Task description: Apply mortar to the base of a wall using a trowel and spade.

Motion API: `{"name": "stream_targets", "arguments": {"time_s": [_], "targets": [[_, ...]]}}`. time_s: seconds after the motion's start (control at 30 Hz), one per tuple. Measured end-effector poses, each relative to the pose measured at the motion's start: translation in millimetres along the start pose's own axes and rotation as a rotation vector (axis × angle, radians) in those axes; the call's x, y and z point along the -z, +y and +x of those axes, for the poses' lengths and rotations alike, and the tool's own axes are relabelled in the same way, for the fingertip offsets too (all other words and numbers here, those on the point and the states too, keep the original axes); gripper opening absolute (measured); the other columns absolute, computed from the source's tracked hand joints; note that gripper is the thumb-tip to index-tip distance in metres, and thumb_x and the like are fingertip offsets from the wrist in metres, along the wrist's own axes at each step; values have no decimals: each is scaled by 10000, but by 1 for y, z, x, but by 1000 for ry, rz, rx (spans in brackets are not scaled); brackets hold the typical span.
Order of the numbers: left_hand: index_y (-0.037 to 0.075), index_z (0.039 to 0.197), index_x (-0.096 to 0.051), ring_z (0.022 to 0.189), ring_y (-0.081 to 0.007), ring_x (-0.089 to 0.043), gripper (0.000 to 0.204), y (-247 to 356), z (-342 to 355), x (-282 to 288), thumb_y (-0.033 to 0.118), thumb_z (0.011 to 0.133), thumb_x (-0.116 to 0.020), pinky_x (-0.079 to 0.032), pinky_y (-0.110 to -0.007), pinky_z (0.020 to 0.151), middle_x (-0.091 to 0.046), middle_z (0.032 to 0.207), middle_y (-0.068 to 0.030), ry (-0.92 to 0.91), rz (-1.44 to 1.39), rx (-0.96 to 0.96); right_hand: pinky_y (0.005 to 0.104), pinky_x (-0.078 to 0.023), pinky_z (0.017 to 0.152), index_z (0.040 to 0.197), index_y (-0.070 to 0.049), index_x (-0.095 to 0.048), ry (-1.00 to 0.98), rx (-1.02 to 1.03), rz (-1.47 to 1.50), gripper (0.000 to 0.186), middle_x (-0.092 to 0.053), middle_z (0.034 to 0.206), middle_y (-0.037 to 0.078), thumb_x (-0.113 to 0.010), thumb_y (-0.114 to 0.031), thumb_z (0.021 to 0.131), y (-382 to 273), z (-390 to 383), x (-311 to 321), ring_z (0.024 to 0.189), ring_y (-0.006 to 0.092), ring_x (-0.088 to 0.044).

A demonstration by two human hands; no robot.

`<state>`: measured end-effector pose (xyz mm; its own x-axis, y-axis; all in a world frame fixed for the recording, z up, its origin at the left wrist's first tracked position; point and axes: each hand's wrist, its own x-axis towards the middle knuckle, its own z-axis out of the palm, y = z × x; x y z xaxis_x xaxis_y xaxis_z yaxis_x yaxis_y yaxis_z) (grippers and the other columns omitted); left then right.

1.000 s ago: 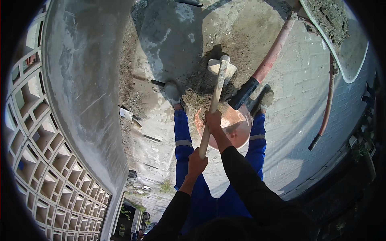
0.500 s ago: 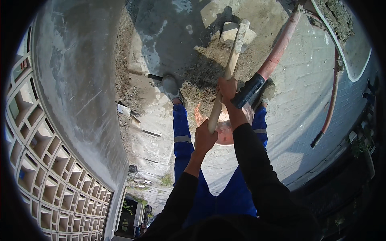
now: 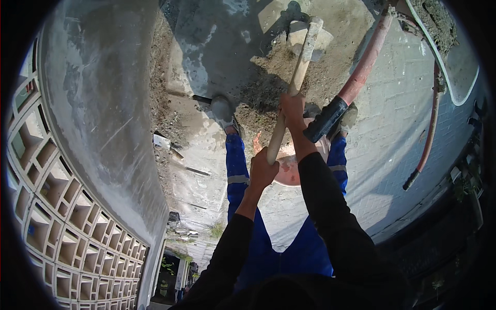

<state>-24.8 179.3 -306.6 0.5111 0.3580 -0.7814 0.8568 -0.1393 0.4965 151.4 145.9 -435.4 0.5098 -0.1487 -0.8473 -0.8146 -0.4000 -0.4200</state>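
My left hand (image 3: 263, 169) is wrapped round the lower end of the wooden handle of a hoe (image 3: 304, 59). Farther up the same handle, my right hand (image 3: 293, 109) grips it too. The handle slants away from me, and the hoe's broad, pale blade (image 3: 323, 38) rests at or just above the far side of some loose soil (image 3: 281, 64). Between my feet and below my hands sits a reddish basin (image 3: 288, 174), partly hidden by my right forearm and the handle. Its contents are hard to make out.
Right of my hands, a red tubular handle with a black grip (image 3: 326, 119) juts close to my right forearm. A second such handle (image 3: 431, 116) lies farther right. A small trowel (image 3: 162, 141) lies left of my left foot, beside a concrete wall (image 3: 98, 103).
The hoe has shifted slightly away from me, with both hands still gripping it. The surroundings have moved a little to the right in the view.
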Motion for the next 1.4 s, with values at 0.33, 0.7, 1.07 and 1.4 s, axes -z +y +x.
{"name": "stream_targets", "arguments": {"time_s": [0.33, 0.7, 1.07, 1.4], "targets": [[1, 995, -598, 823, -468, -674, 291, 6, -38, 18, 118, 747, -693, -522, -525, 699, -664, 820, -275, -62, 86, 91, 320, -464, 448, 882, -45, -520, -78, -103, 315, 116, -536, 666, 43, -633, -68, 867, -7, -54, 23, 500, 143, -530], [-9, 1054, -582, 897, -490, -679, 378, 129, 181, -7, 173, 774, -758, -558, -538, 772, -690, 892, -297, 14, 77, -337, 343, -482, 466, 714, 21, -582, -97, 387, 418, 202, -575, 601, 98, -644, -98, 865, -181, 147, 34, 488, 199, -574], [-34, 1011, -608, 826, -443, -703, 313, 57, 57, -4, 96, 751, -724, -551, -490, 711, -690, 852, -265, 56, 75, -93, 360, -474, 451, 682, -9, -562, -151, 91, 99, 213, -572, 581, 85, -629, -127, 847, -72, 48, 15, 466, 191, -572], [13, 1001, -598, 762, -472, -685, 289, -13, -98, -26, 138, 769, -718, -552, -534, 686, -669, 768, -264, -9, 173, 112, 357, -465, 532, 928, -71, -586, -323, -5, 631, 133, -579, 772, 55, -671, -174, 935, 119, -52, 42, 571, 182, -556]]}}
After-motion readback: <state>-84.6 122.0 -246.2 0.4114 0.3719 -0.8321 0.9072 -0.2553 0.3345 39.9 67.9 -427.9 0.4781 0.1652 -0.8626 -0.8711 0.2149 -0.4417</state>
